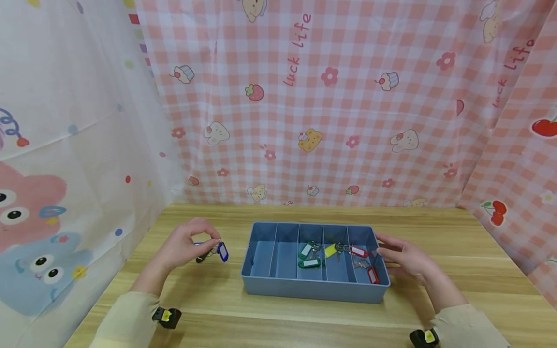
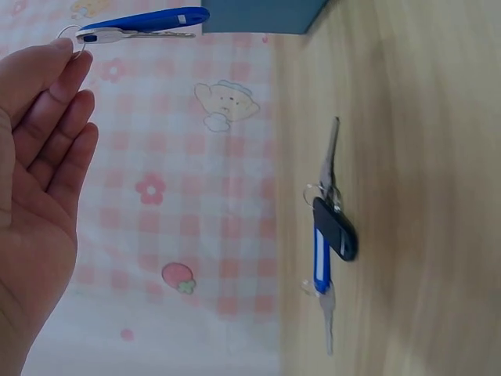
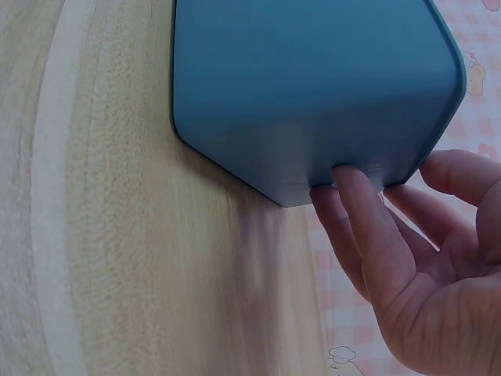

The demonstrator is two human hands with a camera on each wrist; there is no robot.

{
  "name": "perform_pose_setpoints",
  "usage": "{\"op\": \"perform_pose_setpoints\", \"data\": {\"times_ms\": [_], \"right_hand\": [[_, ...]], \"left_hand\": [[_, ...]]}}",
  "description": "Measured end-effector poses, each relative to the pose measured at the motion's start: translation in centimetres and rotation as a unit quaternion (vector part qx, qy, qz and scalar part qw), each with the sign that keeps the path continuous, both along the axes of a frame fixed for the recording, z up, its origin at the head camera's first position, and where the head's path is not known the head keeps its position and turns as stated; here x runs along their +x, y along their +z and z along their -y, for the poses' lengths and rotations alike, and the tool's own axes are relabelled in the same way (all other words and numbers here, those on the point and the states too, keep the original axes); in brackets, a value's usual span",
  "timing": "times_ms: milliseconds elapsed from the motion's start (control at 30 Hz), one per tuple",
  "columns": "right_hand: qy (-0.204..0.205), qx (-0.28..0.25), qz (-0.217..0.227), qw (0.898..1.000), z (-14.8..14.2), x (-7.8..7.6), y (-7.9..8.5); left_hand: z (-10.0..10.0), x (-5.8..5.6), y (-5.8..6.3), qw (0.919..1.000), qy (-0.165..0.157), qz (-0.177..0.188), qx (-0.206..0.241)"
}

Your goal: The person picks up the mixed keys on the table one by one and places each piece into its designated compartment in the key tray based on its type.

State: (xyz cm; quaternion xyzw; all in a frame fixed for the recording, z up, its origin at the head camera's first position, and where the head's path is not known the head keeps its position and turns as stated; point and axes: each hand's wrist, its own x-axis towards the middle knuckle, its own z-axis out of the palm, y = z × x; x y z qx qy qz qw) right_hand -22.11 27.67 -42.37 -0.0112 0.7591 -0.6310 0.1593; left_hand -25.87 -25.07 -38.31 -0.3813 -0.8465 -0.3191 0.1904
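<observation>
My left hand (image 1: 189, 244) pinches the ring of a key with a blue tag (image 1: 223, 252) between thumb and fingertips, to the left of a blue-grey divided box (image 1: 313, 289). The left wrist view shows the key (image 2: 156, 34) lying alongside the tag. On the table below lie a black-tagged key (image 2: 335, 229) and another blue-tagged key (image 2: 322, 262), partly covered by the hand in the head view. My right hand (image 1: 406, 256) holds the box's right end, with the thumb at the rim and fingers (image 3: 360, 211) against the outer wall.
Green-tagged keys (image 1: 309, 263) lie in the box's middle compartment, a yellow-tagged key (image 1: 330, 250) right of them, and red-tagged keys (image 1: 359, 251) at the right end. The box stands on a wooden table (image 1: 278, 319). Printed curtains (image 1: 330, 106) hang behind and at both sides.
</observation>
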Motion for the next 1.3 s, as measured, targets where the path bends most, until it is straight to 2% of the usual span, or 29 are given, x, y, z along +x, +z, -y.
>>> {"op": "perform_pose_setpoints", "data": {"times_ms": [133,400,867,1300], "right_hand": [[0.002,0.000,0.001,1.000,0.0,0.0,0.1],[0.003,0.001,0.001,1.000,0.1,0.0,0.0],[0.006,-0.001,-0.003,1.000,-0.2,0.0,-0.1],[0.005,0.003,-0.003,1.000,-0.1,-0.1,-0.1]], "left_hand": [[-0.6,-0.4,0.4,0.9999,-0.001,-0.012,0.000],[-1.9,-1.1,1.4,0.9987,-0.029,-0.042,0.005],[-4.3,-1.7,2.5,0.9977,-0.041,-0.044,0.030],[-6.7,-2.4,3.0,0.9951,-0.075,-0.047,0.044]]}}
